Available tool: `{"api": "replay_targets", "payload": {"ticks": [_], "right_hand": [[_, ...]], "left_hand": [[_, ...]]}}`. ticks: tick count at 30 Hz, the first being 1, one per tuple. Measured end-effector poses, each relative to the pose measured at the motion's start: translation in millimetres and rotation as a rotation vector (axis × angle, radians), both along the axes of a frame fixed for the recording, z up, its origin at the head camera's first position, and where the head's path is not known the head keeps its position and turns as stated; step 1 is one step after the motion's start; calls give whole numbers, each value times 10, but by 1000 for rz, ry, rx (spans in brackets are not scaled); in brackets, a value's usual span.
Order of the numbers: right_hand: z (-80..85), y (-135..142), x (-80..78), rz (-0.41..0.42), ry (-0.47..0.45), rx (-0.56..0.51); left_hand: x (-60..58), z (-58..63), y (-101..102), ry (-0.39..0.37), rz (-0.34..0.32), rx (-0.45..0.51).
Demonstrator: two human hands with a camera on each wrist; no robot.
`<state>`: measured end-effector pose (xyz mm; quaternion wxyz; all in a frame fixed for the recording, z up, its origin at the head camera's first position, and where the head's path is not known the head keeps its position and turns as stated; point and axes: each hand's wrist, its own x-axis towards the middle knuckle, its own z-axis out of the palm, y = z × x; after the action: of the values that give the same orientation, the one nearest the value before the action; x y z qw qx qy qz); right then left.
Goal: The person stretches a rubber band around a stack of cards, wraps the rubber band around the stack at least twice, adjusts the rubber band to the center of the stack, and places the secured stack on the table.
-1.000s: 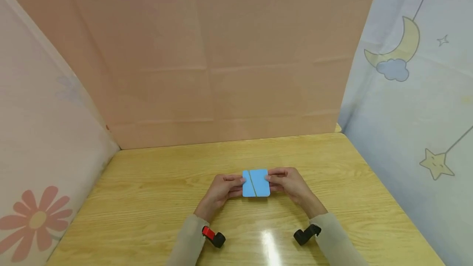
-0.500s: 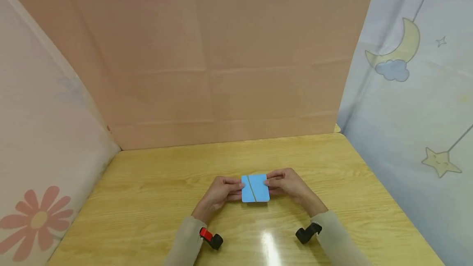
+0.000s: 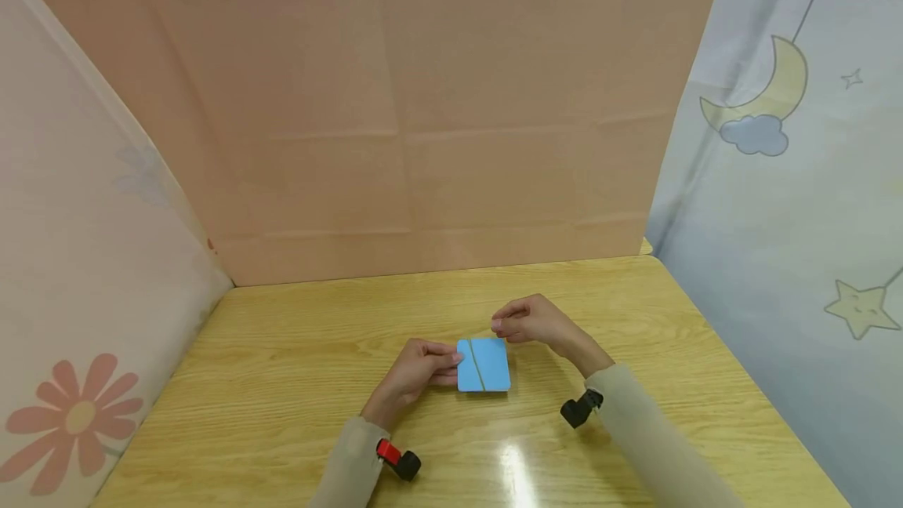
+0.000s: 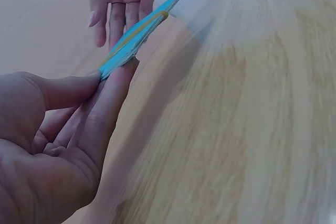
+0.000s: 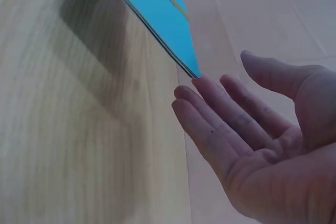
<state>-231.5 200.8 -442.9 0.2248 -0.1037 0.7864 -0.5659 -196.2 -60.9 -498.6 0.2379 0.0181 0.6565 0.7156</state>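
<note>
A thin stack of blue square cards [image 3: 492,369] with rounded corners is held above the table, and a yellowish rubber band [image 3: 476,365] runs slantwise across it. My left hand [image 3: 415,373] pinches its left edge, thumb on top and fingers underneath. In the left wrist view, the layered edge of the stack [image 4: 137,40] shows between thumb and fingers. My right hand [image 3: 538,324] is just beyond the far right corner of the cards. The right wrist view shows this hand [image 5: 262,140] with fingers extended, thumb apart, and a fingertip right at the corner.
The wood-grain table [image 3: 317,414] extends on all sides of the hands. A plain tan cloth [image 3: 423,116] hangs along its back edge. Printed cloths stand at the left [image 3: 85,257] and right [image 3: 769,218]. Both wrists wear small black cameras [image 3: 577,411].
My right hand has let go of the cards' right edge and moved up to the far right corner. The left hand still holds the stack, which has come slightly nearer and to the left.
</note>
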Motion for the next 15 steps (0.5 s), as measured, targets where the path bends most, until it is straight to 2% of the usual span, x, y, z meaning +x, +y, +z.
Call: {"api": "replay_targets", "payload": {"ticks": [7,12,15], "right_hand": [[71,-130,-165,94,3,32],[40,-229,-233,198,27,106],[43,-282,-289,229,17,160]], "left_hand": [[21,5,-11,19,-2,-23],[50,-22,-11,9,0,-40],[33,-27,-6,9,-2,-35]]}}
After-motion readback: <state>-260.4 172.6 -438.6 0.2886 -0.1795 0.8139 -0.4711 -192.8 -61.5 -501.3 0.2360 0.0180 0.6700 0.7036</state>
